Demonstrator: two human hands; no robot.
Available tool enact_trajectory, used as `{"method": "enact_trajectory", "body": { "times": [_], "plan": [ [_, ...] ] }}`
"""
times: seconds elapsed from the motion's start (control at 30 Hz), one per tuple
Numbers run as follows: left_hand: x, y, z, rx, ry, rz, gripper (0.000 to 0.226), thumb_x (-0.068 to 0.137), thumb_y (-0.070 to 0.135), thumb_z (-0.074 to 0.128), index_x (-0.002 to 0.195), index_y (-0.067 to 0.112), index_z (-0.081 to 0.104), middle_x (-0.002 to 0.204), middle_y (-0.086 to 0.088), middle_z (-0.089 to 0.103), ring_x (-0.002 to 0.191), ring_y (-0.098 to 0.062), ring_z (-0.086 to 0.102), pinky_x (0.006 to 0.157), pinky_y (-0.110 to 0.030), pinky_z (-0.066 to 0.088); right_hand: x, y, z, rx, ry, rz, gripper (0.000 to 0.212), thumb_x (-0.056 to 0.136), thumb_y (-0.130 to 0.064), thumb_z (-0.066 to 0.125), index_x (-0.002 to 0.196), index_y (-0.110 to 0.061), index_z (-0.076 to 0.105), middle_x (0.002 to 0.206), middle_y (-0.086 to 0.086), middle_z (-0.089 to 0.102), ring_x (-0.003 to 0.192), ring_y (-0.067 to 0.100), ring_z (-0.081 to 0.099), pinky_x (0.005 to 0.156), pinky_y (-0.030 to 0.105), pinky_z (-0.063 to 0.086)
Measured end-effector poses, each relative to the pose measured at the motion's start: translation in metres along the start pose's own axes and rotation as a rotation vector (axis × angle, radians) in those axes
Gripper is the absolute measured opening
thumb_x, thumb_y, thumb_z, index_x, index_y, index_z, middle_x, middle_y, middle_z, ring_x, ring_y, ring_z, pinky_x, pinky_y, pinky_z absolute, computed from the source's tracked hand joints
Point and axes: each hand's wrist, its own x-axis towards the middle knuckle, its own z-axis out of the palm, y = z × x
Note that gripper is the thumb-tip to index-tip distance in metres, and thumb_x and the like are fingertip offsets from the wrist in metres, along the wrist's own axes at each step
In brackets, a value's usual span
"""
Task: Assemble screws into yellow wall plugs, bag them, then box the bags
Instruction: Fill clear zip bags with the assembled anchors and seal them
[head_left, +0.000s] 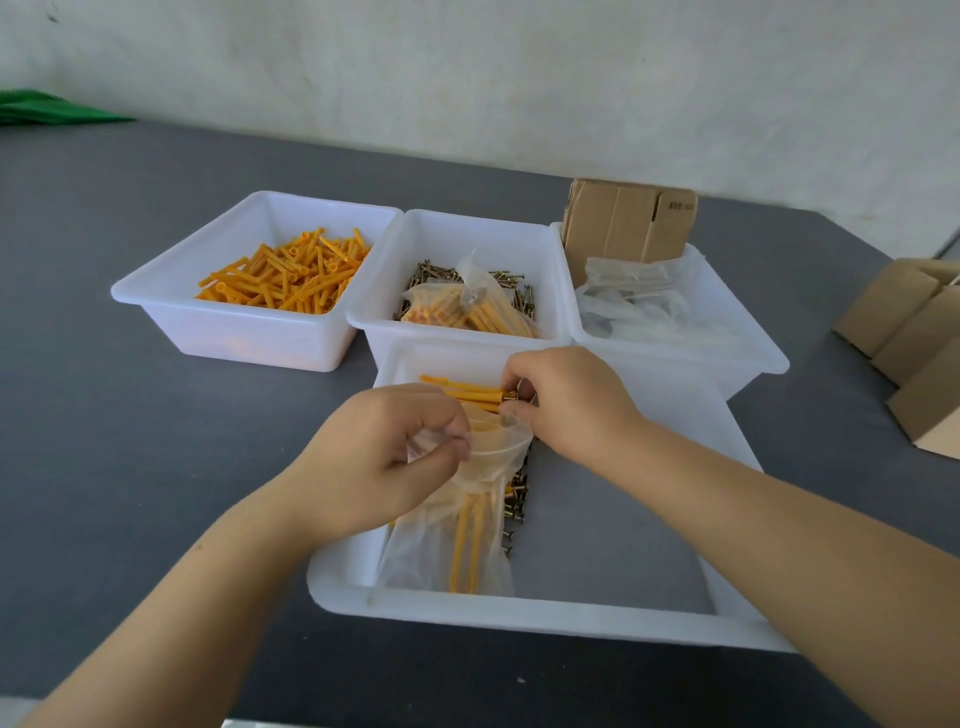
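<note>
Grey table; hands at clear bag.

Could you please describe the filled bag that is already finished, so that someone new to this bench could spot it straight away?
Find the three white tubs in a row at the back of the grey table and take the middle tub. The finished bag lies there on loose screws. Unlike the open bag that the left hand holds, no hand touches it.
</note>
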Motion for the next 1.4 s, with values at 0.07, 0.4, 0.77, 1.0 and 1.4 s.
{"method": "enact_trajectory", "body": {
  "times": [0.07, 0.4, 0.77, 1.0, 1.4],
  "plan": [
    [0.0, 0.002, 0.001, 0.019, -0.008, 0.002, 0.014, 0.088, 0.011, 0.062, 0.081, 0.018, 0.071, 0.082, 0.01, 0.067, 0.079, -0.013, 0.064, 0.07, -0.042, 0.054, 0.001, 0.002, 0.001, -0.005, 0.019, -0.024, 0.012, 0.089, -0.029, 0.071, 0.099, -0.022, 0.069, 0.089, -0.005, 0.065, 0.086, 0.018, 0.059, 0.071, 0.03, 0.047],
    [-0.002, 0.003, 0.002, 0.027, 0.003, -0.005, 0.014, 0.086, 0.016, 0.059, 0.079, 0.019, 0.07, 0.08, 0.011, 0.065, 0.077, -0.012, 0.061, 0.068, -0.041, 0.051, 0.007, 0.005, 0.006, 0.297, 0.082, 0.021, 0.011, 0.084, -0.019, 0.079, 0.094, -0.022, 0.076, 0.078, -0.012, 0.065, 0.074, 0.005, 0.061, 0.072, 0.025, 0.051],
    [-0.002, 0.001, 0.003, 0.024, 0.006, 0.006, 0.014, 0.087, 0.016, 0.058, 0.08, 0.019, 0.07, 0.081, 0.009, 0.066, 0.074, -0.017, 0.063, 0.066, -0.043, 0.051, 0.016, -0.004, -0.013, 0.114, 0.0, -0.068, 0.015, 0.088, -0.024, 0.075, 0.102, -0.023, 0.079, 0.091, -0.006, 0.075, 0.083, 0.009, 0.066, 0.079, 0.029, 0.054],
    [-0.002, -0.001, 0.004, 0.024, 0.011, 0.017, 0.014, 0.087, 0.015, 0.058, 0.081, 0.02, 0.07, 0.081, 0.01, 0.066, 0.073, -0.017, 0.063, 0.064, -0.044, 0.052, 0.036, -0.017, -0.015, 0.455, -0.004, 0.005, 0.022, 0.09, -0.009, 0.072, 0.111, -0.015, 0.075, 0.078, -0.008, 0.074, 0.073, -0.002, 0.07, 0.064, 0.009, 0.054],
    [-0.003, -0.005, 0.003, 0.002, 0.028, 0.036, 0.014, 0.095, 0.019, 0.055, 0.088, 0.02, 0.067, 0.086, 0.01, 0.062, 0.079, -0.017, 0.061, 0.068, -0.044, 0.051, 0.033, 0.012, -0.103, 0.821, -0.127, 0.08, 0.015, 0.089, 0.002, 0.068, 0.098, -0.009, 0.074, 0.084, 0.009, 0.077, 0.077, 0.015, 0.075, 0.066, 0.021, 0.059]
  ]
}}
